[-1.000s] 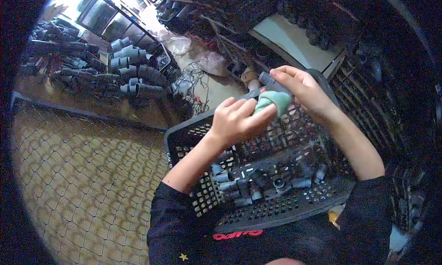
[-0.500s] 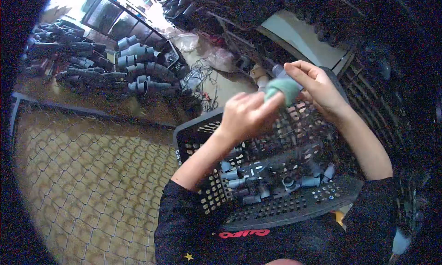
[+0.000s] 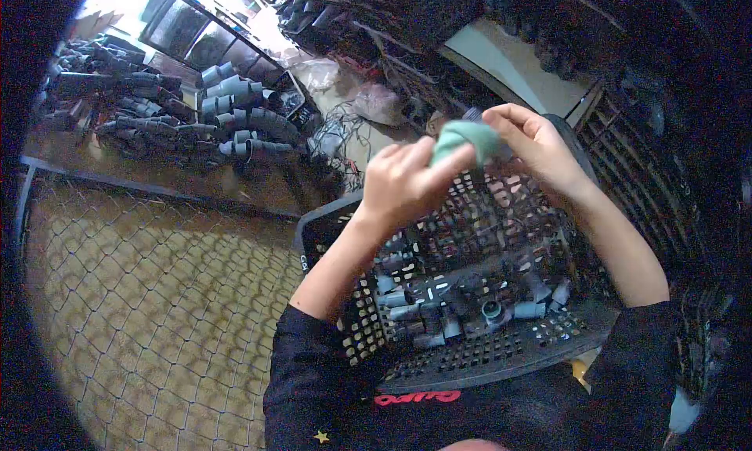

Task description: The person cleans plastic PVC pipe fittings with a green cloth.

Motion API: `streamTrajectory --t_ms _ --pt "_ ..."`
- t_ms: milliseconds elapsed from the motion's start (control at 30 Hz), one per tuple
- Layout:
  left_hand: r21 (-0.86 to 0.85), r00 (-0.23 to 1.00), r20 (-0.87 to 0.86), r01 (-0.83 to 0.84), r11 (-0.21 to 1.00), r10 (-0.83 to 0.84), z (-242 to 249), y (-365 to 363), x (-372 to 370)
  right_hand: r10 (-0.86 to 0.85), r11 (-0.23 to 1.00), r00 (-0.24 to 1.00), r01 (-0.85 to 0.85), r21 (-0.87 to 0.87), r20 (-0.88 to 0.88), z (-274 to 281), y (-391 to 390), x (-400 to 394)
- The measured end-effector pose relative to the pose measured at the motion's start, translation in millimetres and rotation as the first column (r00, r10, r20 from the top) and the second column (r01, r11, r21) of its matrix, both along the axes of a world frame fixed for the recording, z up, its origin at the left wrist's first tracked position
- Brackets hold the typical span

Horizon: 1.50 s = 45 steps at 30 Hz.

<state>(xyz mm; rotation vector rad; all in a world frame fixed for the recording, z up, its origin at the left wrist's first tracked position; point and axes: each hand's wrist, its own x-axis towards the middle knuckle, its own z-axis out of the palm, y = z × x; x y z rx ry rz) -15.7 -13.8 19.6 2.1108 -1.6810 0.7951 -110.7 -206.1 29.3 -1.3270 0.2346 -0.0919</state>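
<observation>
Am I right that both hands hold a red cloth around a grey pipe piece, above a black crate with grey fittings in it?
Not quite: the cloth is pale green, not red, as the head view shows. The rest stands: the left hand and the right hand hold it around a grey pipe piece, above the black crate with grey fittings in it.

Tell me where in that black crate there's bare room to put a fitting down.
Inside the black crate, the grey fittings crowd the near middle. The bare perforated floor near the front rim and the left wall is free. Above, the left hand and right hand with the green cloth block the far end.
</observation>
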Motion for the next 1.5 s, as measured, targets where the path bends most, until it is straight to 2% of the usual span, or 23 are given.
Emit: streamTrajectory --t_ms 33,100,133,167,233,300,333,367,467,567,600,633,700,800,900,933,1033,1067,1167,1200,1400,1500 --pt "-0.072 0.998 -0.067 -0.016 0.997 0.011 -4 -2 4 0.003 1.000 0.999 -0.002 -0.027 0.034 -6 -2 1" --pt "-0.029 0.998 -0.051 0.030 0.999 -0.032 -5 1 0 0.012 0.996 0.994 -0.002 -0.091 0.107 -21 -9 6" --pt "0.015 0.998 -0.003 0.067 0.998 -0.067 -5 1 -8 -0.011 0.988 0.977 0.043 -0.147 0.214 -21 -5 8" --pt "-0.015 0.985 0.053 0.167 0.986 -0.166 -8 -3 -11 -0.034 0.983 0.973 0.074 -0.169 0.229 -18 -2 6" --pt "-0.030 0.986 0.091 0.143 0.989 -0.139 -4 -3 -19 -0.006 0.977 0.978 0.050 -0.207 0.208 -11 -1 5" --pt "-0.116 0.999 0.049 0.022 0.993 -0.017 -6 -3 -7 -0.023 0.997 0.993 0.031 -0.065 0.120 -7 -1 4" --pt "-0.090 0.998 -0.047 -0.037 0.995 0.032 -4 -2 -4 -0.028 1.000 0.997 0.028 0.011 0.075 -7 0 3" --pt "-0.101 0.996 -0.071 -0.070 0.992 0.063 -4 -1 -3 -0.024 1.000 0.998 0.023 0.014 0.058 -7 2 2" --pt "-0.138 0.988 -0.132 0.059 0.989 -0.077 -12 -4 -18 0.016 1.000 0.999 -0.017 0.018 0.050 -7 0 2" --pt "-0.047 0.996 -0.082 0.040 0.998 -0.044 -8 -4 -13 -0.016 0.997 0.999 0.014 0.081 0.028 -9 1 4" --pt "-0.054 0.998 -0.045 0.033 0.998 -0.035 -12 -3 -7 -0.015 0.989 0.998 0.023 0.144 -0.057 -5 1 0" --pt "-0.084 0.996 -0.083 0.021 0.996 -0.028 -19 -5 -5 -0.036 0.970 0.985 0.074 0.231 -0.167 4 6 -1" --pt "-0.073 0.974 -0.220 -0.064 0.995 0.047 -33 -14 -11 -0.058 0.975 0.992 0.080 0.208 -0.109 -16 -5 0" --pt "0.033 0.983 -0.173 -0.060 0.998 0.065 -44 -19 -25 -0.262 0.931 0.947 0.299 0.211 -0.184 -30 -5 4" --pt "0.039 0.988 -0.156 0.031 0.999 -0.024 -32 -17 -24 -0.252 0.947 0.960 0.270 0.173 -0.120 -22 -2 5" --pt "0.015 0.992 -0.118 0.035 0.999 -0.033 -29 -16 -21 -0.189 0.961 0.978 0.203 0.187 -0.092 -26 -8 8" --pt "0.039 0.991 -0.123 -0.055 0.998 0.059 -12 -10 -4 -0.074 0.996 0.994 0.070 -0.047 -0.083 -2 -1 3" --pt "-0.004 0.992 -0.110 -0.062 0.998 0.062 -8 -8 3 -0.037 0.999 0.998 0.037 -0.003 -0.042 -7 -6 5" --pt "-0.108 0.932 -0.339 -0.176 0.979 0.130 -31 -9 22 -0.137 0.970 0.986 0.152 -0.188 0.093 -13 -3 9" --pt "0.087 0.807 -0.529 -0.258 0.962 0.264 -36 -8 21 -0.161 0.943 0.980 0.189 -0.273 0.121 -12 -2 10" --pt "0.207 0.708 -0.619 -0.270 0.940 0.340 -33 -11 19 -0.168 0.862 0.940 0.287 -0.418 0.299 -16 -9 28" --pt "0.233 0.684 -0.630 -0.285 0.930 0.367 -31 -9 20 -0.130 0.740 0.923 0.333 -0.584 0.362 -15 -44 51"
